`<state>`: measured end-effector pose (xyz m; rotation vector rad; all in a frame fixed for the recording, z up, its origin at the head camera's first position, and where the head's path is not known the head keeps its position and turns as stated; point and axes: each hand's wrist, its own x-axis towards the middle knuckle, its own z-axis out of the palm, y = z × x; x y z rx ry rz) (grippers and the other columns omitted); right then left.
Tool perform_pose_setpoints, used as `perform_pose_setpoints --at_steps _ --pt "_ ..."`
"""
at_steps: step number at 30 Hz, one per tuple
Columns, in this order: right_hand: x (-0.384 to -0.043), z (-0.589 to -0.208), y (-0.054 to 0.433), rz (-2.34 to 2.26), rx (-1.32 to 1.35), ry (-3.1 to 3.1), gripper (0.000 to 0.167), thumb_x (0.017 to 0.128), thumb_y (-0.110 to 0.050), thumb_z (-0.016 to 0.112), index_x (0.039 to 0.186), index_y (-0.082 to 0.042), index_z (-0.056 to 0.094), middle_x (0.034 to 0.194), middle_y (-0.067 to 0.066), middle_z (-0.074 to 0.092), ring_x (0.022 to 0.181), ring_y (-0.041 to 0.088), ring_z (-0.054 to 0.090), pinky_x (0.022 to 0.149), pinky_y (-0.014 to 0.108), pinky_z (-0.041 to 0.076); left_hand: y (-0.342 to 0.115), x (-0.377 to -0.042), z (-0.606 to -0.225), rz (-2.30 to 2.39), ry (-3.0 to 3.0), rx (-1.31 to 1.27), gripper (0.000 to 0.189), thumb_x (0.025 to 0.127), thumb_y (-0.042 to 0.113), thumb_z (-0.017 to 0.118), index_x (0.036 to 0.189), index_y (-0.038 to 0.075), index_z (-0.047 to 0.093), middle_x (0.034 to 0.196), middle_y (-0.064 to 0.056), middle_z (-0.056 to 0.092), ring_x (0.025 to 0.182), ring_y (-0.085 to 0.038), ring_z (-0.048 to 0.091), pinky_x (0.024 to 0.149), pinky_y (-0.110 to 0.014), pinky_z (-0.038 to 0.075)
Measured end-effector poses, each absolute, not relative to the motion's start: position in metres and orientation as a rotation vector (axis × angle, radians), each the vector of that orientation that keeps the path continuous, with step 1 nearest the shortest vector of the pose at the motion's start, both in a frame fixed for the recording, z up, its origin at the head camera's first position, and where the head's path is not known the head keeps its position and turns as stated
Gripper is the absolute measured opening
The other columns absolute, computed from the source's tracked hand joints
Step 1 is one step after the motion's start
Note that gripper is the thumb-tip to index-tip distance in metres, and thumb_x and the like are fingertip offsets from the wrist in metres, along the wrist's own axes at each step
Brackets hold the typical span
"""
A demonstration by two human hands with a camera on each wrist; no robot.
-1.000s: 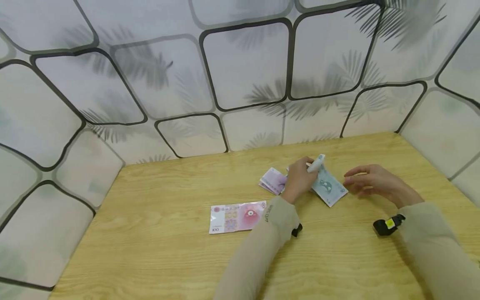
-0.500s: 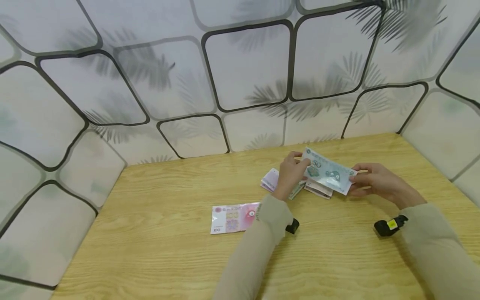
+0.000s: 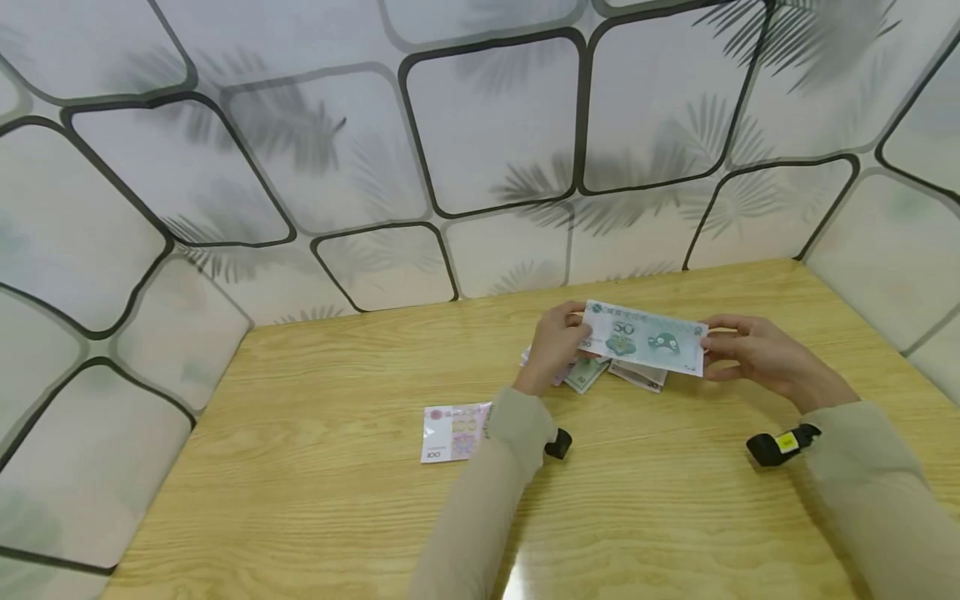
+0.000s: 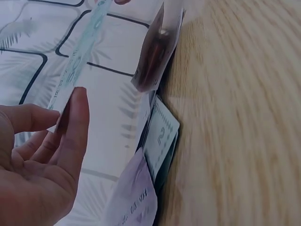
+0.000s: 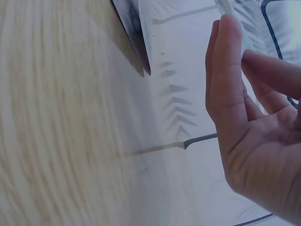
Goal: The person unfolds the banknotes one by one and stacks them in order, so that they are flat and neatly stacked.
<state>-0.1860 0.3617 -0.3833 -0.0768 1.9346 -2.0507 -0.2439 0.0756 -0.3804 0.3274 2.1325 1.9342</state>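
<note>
A green 50 banknote (image 3: 645,337) is stretched flat between both hands, above the table. My left hand (image 3: 557,346) pinches its left end between thumb and fingers; the left wrist view shows this pinch, with the note (image 4: 77,63) nearly edge-on. At the other end, my right hand (image 3: 768,358) pinches the note between thumb and fingers. Below and behind it lie folded notes: a green one (image 4: 162,132) marked 2, a purple one (image 4: 134,193) and a brownish one (image 3: 639,375). A pink 100 note (image 3: 450,429) lies flat, partly covered by the left sleeve.
The wood-grain table (image 3: 300,517) meets a patterned wall covering (image 3: 495,133) at the back and on both sides. Small black devices sit on the left wrist (image 3: 558,443) and the right wrist (image 3: 772,448).
My left hand has unfolded the 50 note and moved left with its end. The right hand, earlier beside the note, has taken its right end. The folded notes beneath have come into view.
</note>
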Motion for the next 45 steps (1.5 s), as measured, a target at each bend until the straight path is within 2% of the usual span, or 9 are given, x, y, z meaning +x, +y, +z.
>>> perform_pose_setpoints --at_steps 5,10,16,24,34,42,45 --pt "-0.187 -0.384 0.358 -2.175 -0.117 1.833 0.029 0.106 -0.002 0.049 0.107 -0.018 0.073 0.102 0.005 0.069 0.086 0.018 0.069 0.069 0.032 0.061 0.065 -0.246 -0.381 1.953 2.046 0.323 0.046 0.098 -0.006 0.053 0.143 0.001 0.053 0.097 -0.011 0.067 0.084 -0.027 0.070 0.082 -0.049 0.060" --pt "-0.191 -0.382 0.350 -2.314 -0.107 1.705 0.028 0.106 -0.001 0.048 0.109 -0.017 0.071 0.108 0.003 0.068 0.089 0.019 0.070 0.070 0.032 0.060 0.053 -0.252 -0.379 1.930 2.073 0.309 0.039 0.099 -0.002 0.054 0.138 0.000 0.058 0.099 -0.011 0.069 0.084 -0.026 0.071 0.081 -0.043 0.061" --pt "-0.194 -0.379 0.337 -2.351 -0.115 1.667 0.029 0.105 0.001 0.050 0.106 -0.016 0.073 0.104 0.004 0.070 0.087 0.019 0.070 0.070 0.032 0.061 0.037 -0.254 -0.378 1.990 2.070 0.307 0.037 0.097 -0.006 0.057 0.134 -0.002 0.061 0.102 -0.014 0.070 0.082 -0.019 0.067 0.075 -0.032 0.062" --pt "-0.193 -0.379 0.326 -2.361 -0.125 1.685 0.030 0.104 0.002 0.052 0.104 -0.017 0.075 0.101 0.004 0.071 0.085 0.017 0.071 0.069 0.030 0.061 0.025 -0.252 -0.380 2.018 2.059 0.354 0.048 0.094 -0.012 0.059 0.139 0.002 0.058 0.101 -0.013 0.069 0.079 -0.015 0.064 0.072 -0.032 0.062" --pt "-0.192 -0.377 0.314 -2.381 -0.110 1.708 0.031 0.102 0.004 0.055 0.104 -0.019 0.076 0.100 0.003 0.070 0.085 0.018 0.071 0.069 0.030 0.062 0.013 -0.249 -0.378 2.061 2.018 0.353 0.047 0.095 -0.013 0.059 0.138 0.005 0.060 0.092 -0.006 0.063 0.076 -0.015 0.061 0.076 -0.041 0.062" --pt "-0.192 -0.371 0.301 -2.449 -0.116 1.685 0.033 0.100 0.007 0.056 0.104 -0.016 0.079 0.097 0.004 0.069 0.082 0.019 0.071 0.066 0.031 0.062 0.004 -0.245 -0.378 2.078 2.021 0.346 0.046 0.093 -0.013 0.060 0.137 0.002 0.060 0.093 -0.007 0.064 0.076 -0.015 0.062 0.071 -0.033 0.062" --pt "-0.191 -0.370 0.297 -2.458 -0.111 1.688 0.033 0.100 0.008 0.056 0.104 -0.015 0.079 0.097 0.003 0.070 0.082 0.019 0.070 0.066 0.031 0.062 0.000 -0.243 -0.379 2.077 2.012 0.343 0.046 0.094 -0.013 0.060 0.138 0.001 0.058 0.096 -0.009 0.065 0.078 -0.015 0.062 0.073 -0.033 0.062"
